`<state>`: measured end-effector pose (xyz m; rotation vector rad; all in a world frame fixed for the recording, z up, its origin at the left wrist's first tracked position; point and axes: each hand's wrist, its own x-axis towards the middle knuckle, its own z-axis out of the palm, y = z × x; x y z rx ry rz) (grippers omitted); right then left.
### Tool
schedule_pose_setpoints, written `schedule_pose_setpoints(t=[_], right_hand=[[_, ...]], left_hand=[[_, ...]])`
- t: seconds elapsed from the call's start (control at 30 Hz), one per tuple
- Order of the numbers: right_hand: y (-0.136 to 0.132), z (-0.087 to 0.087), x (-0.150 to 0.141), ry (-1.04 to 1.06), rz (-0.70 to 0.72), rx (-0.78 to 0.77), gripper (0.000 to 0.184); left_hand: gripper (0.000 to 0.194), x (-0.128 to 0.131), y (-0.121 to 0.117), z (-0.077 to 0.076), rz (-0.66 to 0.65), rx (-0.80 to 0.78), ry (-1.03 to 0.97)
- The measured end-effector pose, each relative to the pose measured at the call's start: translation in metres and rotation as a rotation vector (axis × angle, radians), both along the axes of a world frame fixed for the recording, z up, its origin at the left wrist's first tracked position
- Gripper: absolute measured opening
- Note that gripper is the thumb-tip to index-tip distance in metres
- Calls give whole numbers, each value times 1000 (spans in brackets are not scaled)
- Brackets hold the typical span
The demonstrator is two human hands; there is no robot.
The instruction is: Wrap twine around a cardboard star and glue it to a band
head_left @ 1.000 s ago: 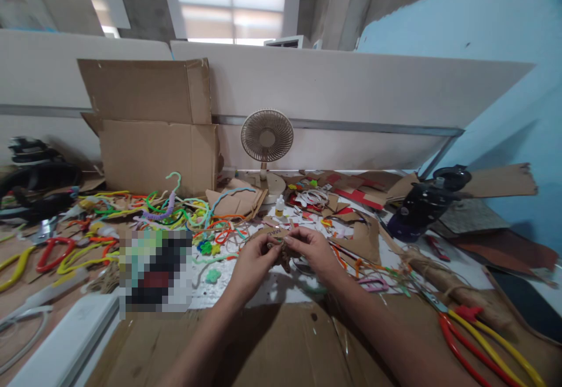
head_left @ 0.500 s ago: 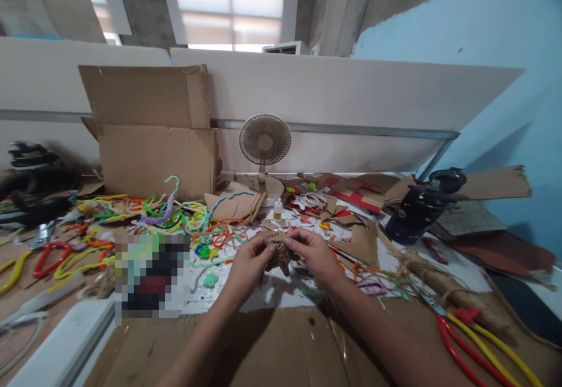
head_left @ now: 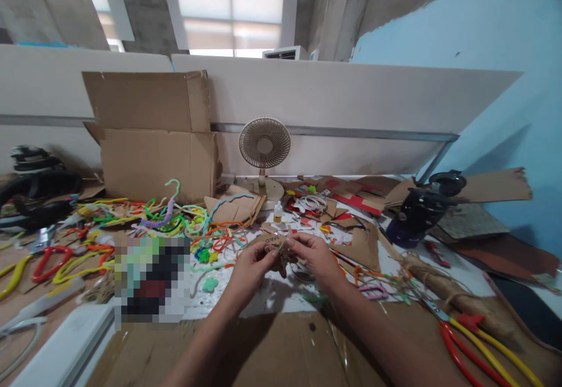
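Both hands meet over the middle of the table around a small brown twine piece (head_left: 279, 264) with pointed lower ends. My left hand (head_left: 252, 265) pinches its left side between thumb and fingers. On the opposite side, my right hand (head_left: 312, 259) has closed fingertips at its upper right edge. The fingers cover much of the piece, so its full shape is hidden. Just behind the hands lies a bit of cardboard (head_left: 266, 238) with printed letters. A small glue bottle (head_left: 278, 212) stands upright beyond it.
Colourful pipe cleaners (head_left: 153, 217) are heaped at the left, near a cardboard box (head_left: 158, 161). A fan (head_left: 264, 143) stands at the back. Red-and-yellow-handled scissors (head_left: 456, 328) and a twine-wound roll (head_left: 443, 284) lie right, before a dark jug (head_left: 415, 214). Cardboard (head_left: 211, 352) covers the front.
The brown twine piece has turned slightly between my fingers, and my right fingertips have shifted a little. The whole view has moved down slightly.
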<state>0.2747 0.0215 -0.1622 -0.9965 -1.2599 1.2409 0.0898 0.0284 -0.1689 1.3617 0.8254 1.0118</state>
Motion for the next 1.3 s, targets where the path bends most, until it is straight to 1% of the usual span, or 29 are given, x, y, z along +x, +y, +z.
schedule_pose_setpoints(t=[0.1, 0.2, 0.3, 0.43, 0.5, 0.57, 0.63, 0.7, 0.77, 0.93, 1.17, 1.3], right_hand=[[-1, 2, 1, 11, -14, 13, 39], [-1, 1, 1, 16, -18, 24, 36], [1, -3, 0, 14, -42, 31, 38], [3, -6, 0, 13, -127, 46, 43], [4, -6, 1, 11, -138, 46, 43], [4, -5, 2, 13, -104, 30, 42], [4, -6, 2, 22, -39, 5, 40], [4, -9, 2, 30, 16, -20, 36], [5, -13, 2, 33, 39, -35, 35], [7, -20, 1, 32, 26, -22, 36], [4, -14, 0, 79, 8, -29, 39], [3, -13, 0, 62, 13, -39, 39]], left_hand=[[33, -1, 0, 1, 24, 19, 26], [32, 1, -2, 3, 28, 18, 24], [36, 2, -4, 5, 13, 3, 8], [45, 2, -3, 6, 2, -23, -11], [44, 2, -3, 6, 1, -27, -13], [40, 2, -2, 6, -2, -24, -21], [37, 2, -2, 7, 4, -20, -31], [35, 2, -2, 7, 13, -16, -36], [32, 3, -2, 7, 20, -16, -33], [31, 2, -2, 5, 12, -55, -41], [38, 0, -1, 5, 0, -65, -38], [35, 0, 0, 5, 37, -63, -25]])
